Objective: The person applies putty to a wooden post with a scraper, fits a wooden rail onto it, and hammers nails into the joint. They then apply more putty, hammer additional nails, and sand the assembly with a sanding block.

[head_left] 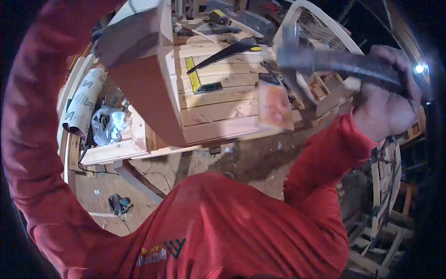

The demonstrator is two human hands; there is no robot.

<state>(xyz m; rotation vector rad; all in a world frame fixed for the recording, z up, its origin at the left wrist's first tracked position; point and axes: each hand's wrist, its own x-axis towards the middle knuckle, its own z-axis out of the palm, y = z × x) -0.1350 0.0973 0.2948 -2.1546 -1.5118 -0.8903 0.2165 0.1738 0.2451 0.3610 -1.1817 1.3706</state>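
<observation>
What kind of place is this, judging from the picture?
Most likely a woodworking shop. The right hand grips a hammer over a slatted wooden bench, where a handsaw and a square lie. A sandpaper roll rests beside it.

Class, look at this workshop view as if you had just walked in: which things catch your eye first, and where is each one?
First comes the hammer, blurred, gripped by the right hand at upper right above the wooden slatted bench. Next, the red sleeve sweeps around the left edge up to a wooden piece at top; the left hand itself cannot be made out. On the bench lie a handsaw and a yellow-marked square.
</observation>
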